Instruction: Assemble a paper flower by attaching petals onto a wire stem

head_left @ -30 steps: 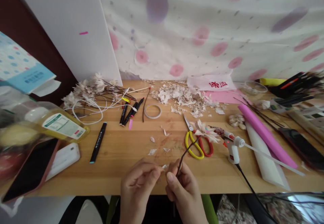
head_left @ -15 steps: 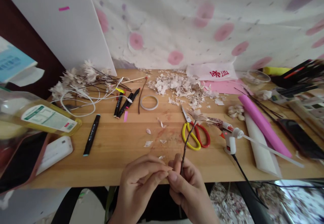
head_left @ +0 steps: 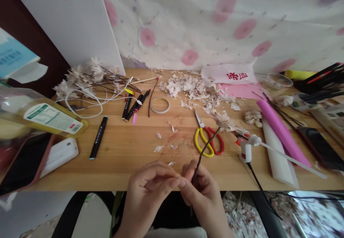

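Note:
My right hand (head_left: 201, 193) is closed around a dark brown wrapped stem (head_left: 204, 150), which slants up and to the right. A pale papery flower (head_left: 222, 119) tops the stem, over the table past the scissors. My left hand (head_left: 153, 186) has thumb and fingers pinched together, touching the right thumb and fingertips. Whatever lies in that pinch is too small to make out. Red-and-yellow handled scissors (head_left: 203, 130) lie just beyond the stem. Loose petals (head_left: 158, 148) are scattered on the table ahead of my left hand.
A glue gun (head_left: 245, 148) with its cord stands at right, beside pink and white rolls (head_left: 282, 132). Dried petals (head_left: 190, 87) are heaped at the back. Tape (head_left: 160, 112), markers (head_left: 99, 137), finished flowers (head_left: 83, 75), a bottle (head_left: 53, 116) and phone (head_left: 25, 162) occupy the left.
The stem has tilted further right, carrying its flower rightward towards the glue gun. Both hands stay pressed together at the fingertips. The camera view has shifted slightly.

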Demonstrator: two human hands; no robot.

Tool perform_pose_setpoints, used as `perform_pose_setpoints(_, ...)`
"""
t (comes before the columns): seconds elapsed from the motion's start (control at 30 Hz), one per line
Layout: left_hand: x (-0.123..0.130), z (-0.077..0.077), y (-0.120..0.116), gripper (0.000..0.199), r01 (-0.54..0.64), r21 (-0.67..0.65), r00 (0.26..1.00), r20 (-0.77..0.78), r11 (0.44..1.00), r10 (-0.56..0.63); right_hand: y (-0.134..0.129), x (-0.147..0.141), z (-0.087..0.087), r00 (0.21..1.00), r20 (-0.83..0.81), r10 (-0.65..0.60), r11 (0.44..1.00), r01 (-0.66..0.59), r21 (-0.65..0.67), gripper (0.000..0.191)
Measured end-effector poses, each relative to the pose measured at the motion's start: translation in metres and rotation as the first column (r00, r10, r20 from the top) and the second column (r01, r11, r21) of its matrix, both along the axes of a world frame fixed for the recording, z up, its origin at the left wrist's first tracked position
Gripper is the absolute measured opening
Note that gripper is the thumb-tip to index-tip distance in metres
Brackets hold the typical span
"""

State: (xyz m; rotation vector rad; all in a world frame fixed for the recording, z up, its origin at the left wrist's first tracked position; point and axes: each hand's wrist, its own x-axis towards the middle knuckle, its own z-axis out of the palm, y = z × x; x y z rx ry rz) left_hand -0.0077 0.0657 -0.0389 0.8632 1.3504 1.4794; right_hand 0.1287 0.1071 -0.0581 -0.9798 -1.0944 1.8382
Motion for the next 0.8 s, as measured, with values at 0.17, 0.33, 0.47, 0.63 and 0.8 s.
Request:
perform_pose_setpoints(0.17,-0.001,-0.012,0.001,0.021,0.061,-0.125,0.989,0.142,0.990,-0.043,0.002,-0.003,0.005,0.967,0.221,-0.127,0.973,0.079,0.215,0.045)
perform_pose_setpoints(0.33,-0.009,-0.020,0.004,0.032,0.019,-0.167,0.996,0.084,0.986,-0.005,0.006,0.000,0.004,0.956,0.286,-0.071,0.980,0.014,0.196,0.046)
perform_pose_setpoints(0.47,-0.022,-0.019,0.007,0.033,-0.212,-0.094,0.977,-0.012,0.973,0.212,0.009,0.009,-0.004,0.984,0.159,0.079,0.997,-0.075,-0.031,0.051)
perform_pose_setpoints(0.63,-0.027,-0.013,0.007,0.046,-0.190,-0.009,0.946,-0.270,0.982,0.181,0.009,0.011,-0.006,0.988,-0.016,0.154,0.975,-0.155,-0.158,0.051)
perform_pose_setpoints(0.8,-0.026,-0.011,0.013,0.009,-0.187,0.068,0.882,-0.428,0.980,0.198,0.009,0.011,0.002,0.980,0.024,0.199,0.970,-0.194,-0.147,0.056)
